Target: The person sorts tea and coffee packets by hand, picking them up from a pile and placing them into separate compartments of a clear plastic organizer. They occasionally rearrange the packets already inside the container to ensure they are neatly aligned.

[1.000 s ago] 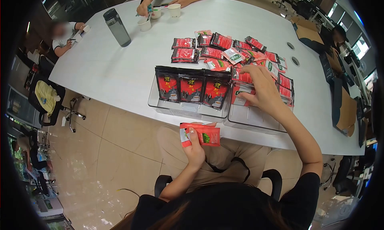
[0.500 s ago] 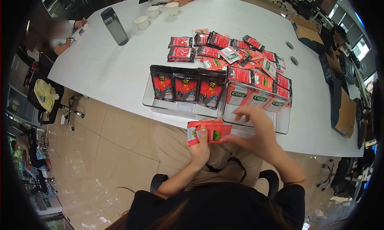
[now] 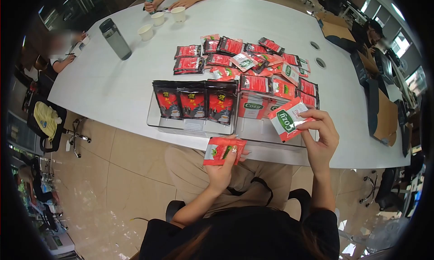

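My left hand (image 3: 220, 174) is closed around a red strawberry sachet (image 3: 217, 149), held low before the table edge with the thumb across its front. Pinched by its right side, a red-and-white Cozy sachet (image 3: 284, 121) is in my right hand (image 3: 322, 135), tilted over the right clear plastic bin (image 3: 253, 128). Within that bin, Cozy sachets (image 3: 251, 107) stand upright along the back, partly hidden by the one I hold. The left clear bin (image 3: 181, 127) holds black-and-red coffee sachets (image 3: 193, 104) in an upright row.
Behind the bins lies a heap of red and black sachets (image 3: 230, 46). A grey bottle (image 3: 115, 39) and paper cups (image 3: 145, 32) stand on the white table (image 3: 108, 86). Opened cardboard boxes (image 3: 386, 120) line the right side. Other people sit around the table.
My right hand has moved right and up from beside my left hand, now with a Cozy sachet in its fingers. The left hand stays low with its sachet. The whole view has shifted slightly.
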Demonstrator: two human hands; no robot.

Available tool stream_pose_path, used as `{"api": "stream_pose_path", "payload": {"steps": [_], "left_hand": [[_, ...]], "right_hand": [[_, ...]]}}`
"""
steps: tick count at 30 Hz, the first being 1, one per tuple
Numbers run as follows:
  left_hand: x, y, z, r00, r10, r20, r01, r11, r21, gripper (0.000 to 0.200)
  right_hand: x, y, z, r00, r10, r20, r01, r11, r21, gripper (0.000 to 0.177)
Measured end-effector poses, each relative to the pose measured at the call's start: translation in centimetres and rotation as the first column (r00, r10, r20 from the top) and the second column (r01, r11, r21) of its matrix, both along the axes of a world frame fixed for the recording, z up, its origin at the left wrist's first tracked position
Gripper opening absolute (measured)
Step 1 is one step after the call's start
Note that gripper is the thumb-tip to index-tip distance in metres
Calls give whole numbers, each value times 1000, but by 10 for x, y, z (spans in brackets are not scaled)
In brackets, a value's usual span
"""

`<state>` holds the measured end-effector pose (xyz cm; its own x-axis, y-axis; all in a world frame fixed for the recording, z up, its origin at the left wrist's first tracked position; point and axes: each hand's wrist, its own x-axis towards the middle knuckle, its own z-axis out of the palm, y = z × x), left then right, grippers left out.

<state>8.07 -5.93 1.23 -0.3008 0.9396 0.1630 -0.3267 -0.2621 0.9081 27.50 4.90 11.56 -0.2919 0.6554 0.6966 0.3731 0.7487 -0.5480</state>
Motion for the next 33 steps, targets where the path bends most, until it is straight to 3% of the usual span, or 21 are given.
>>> {"api": "stream_pose_path", "payload": {"steps": [2, 5, 8, 11, 12, 15, 19, 23, 26, 29, 33], "left_hand": [[2, 2, 1, 999, -38, -1, 38, 999, -4, 41], [13, 8, 15, 982, -64, 179, 54, 997, 58, 41], [31, 13, 32, 937, 1, 350, -9, 1000, 21, 35], [27, 7, 3, 999, 26, 33, -28, 997, 66, 29], [30, 10, 13, 971, 0, 238, -15, 998, 62, 25], [24, 11, 4, 998, 46, 37, -48, 998, 33, 25], [10, 15, 18, 860, 49, -508, 60, 979, 195, 29], [3, 12, 23, 837, -67, -543, 185, 968, 167, 30], [6, 10, 15, 949, -98, -300, 148, 978, 148, 29], [2, 13, 10, 956, -101, -277, 122, 991, 61, 31], [0, 13, 3, 974, -101, -205, 111, 993, 40, 30]], "right_hand": [[4, -3, -4, 1000, 3, -8, -3, 1000, 21, 22], [-5, -12, -13, 997, 45, -65, -40, 995, 87, 28], [-17, -23, -23, 993, 108, 41, -112, 985, 131, 34], [-27, -33, -24, 978, 183, 102, -193, 976, 100, 37], [-27, -34, -23, 971, 205, 123, -216, 973, 82, 38], [-23, -30, -32, 973, 134, 187, -171, 966, 194, 43], [-27, -26, -9, 990, 75, 123, -82, 995, 61, 49], [-10, -19, -12, 927, 264, 267, -253, 965, -75, 43], [1, -11, -6, 981, 147, 127, -128, 981, -146, 32], [7, 7, -4, 998, 5, 57, 8, 972, -235, 25], [3, 24, -17, 943, -9, 331, 116, 946, -303, 20]]}}
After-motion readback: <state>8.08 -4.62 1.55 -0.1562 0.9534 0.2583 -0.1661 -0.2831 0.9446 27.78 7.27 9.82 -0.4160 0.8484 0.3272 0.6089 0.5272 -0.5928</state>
